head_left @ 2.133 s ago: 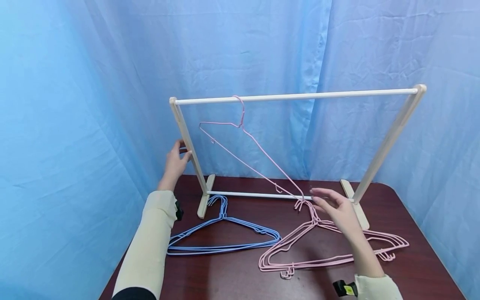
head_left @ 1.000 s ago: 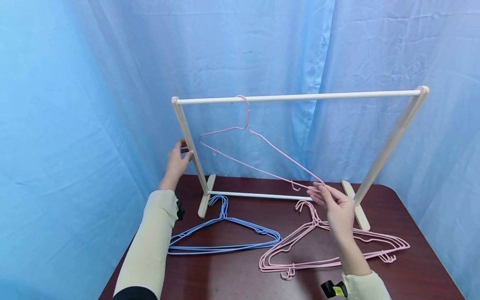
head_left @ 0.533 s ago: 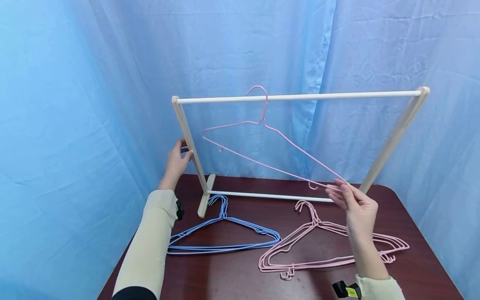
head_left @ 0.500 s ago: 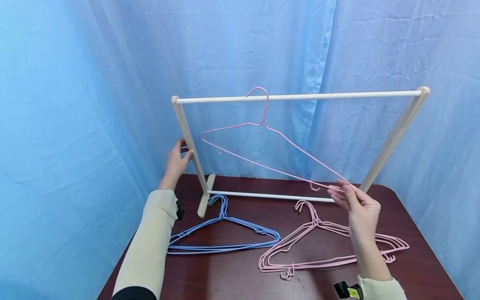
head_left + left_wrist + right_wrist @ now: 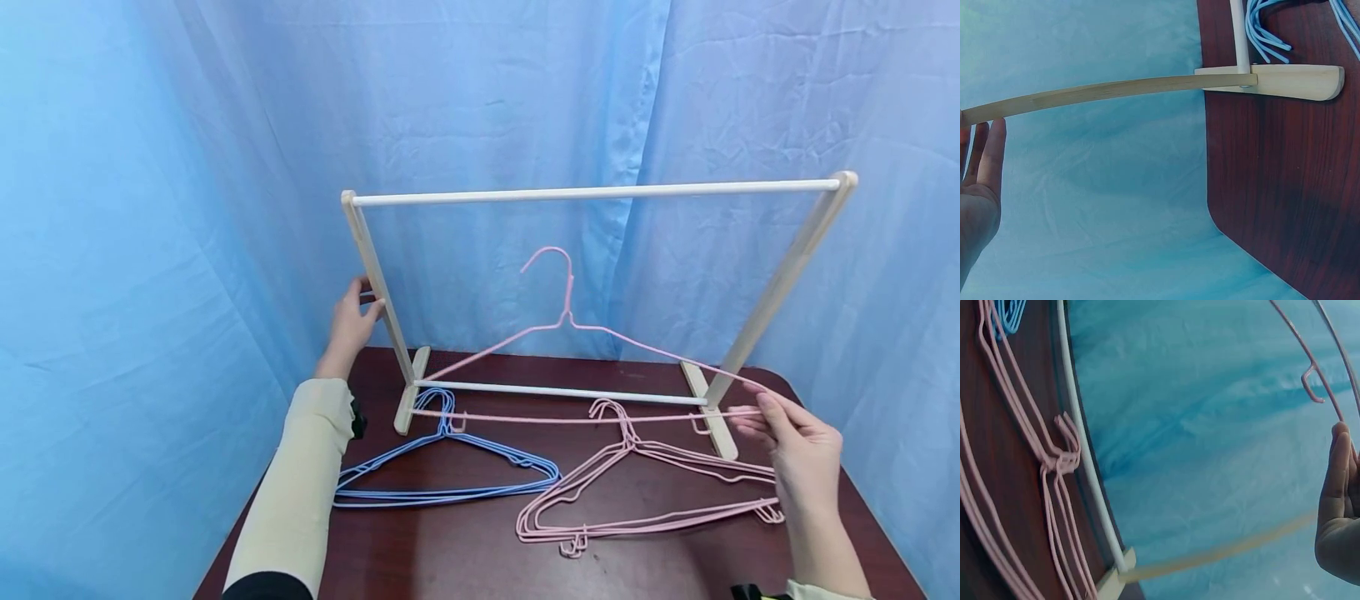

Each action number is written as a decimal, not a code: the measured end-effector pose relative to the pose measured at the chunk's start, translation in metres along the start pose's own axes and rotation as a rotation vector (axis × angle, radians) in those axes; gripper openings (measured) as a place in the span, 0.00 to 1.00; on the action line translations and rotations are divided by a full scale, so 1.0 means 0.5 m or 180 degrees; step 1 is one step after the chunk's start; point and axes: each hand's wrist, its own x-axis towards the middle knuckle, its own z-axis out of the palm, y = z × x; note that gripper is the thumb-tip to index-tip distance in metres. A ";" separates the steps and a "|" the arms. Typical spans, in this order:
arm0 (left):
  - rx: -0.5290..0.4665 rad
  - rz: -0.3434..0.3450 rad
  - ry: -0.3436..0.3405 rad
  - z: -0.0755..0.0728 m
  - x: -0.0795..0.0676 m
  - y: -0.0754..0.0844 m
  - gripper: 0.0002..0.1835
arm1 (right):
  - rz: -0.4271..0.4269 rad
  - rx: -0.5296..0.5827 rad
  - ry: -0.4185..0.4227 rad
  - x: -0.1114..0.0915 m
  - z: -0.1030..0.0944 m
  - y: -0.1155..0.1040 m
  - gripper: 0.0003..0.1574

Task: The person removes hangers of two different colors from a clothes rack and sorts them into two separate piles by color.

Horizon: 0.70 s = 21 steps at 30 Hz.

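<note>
A pink wire hanger (image 5: 568,300) is in my right hand (image 5: 810,458), which pinches its right corner between thumb and fingers. Its hook stands upright, below the rack's top bar (image 5: 600,192) in the head view, and its lower wire passes in front of the bottom bar. My left hand (image 5: 349,329) grips the left wooden post (image 5: 363,242) of the clothes rack. The left wrist view shows straight fingers (image 5: 994,153) against the post's edge. On the table lie several blue hangers (image 5: 447,435) at left and several pink hangers (image 5: 628,443) at right, partly behind my right forearm.
The rack stands on wooden feet (image 5: 722,435) near the back of the dark red table (image 5: 450,558). Its white bottom bar (image 5: 525,388) runs just behind the hooks of both hanger piles. Blue curtains (image 5: 225,167) enclose the back and sides.
My right hand took the hanging pink hanger by its corner, lifted its hook off the top bar, and brought it down and to the right. The left hand stays on the post.
</note>
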 end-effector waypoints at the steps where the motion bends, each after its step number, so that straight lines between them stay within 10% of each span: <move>1: -0.0010 -0.0005 -0.0001 0.000 0.000 0.000 0.24 | 0.0037 0.0006 -0.0057 0.001 -0.014 -0.003 0.15; 21: -0.0011 -0.0012 0.0021 -0.005 -0.001 -0.009 0.25 | 0.0570 -0.0422 -0.0387 0.016 -0.290 -0.001 0.23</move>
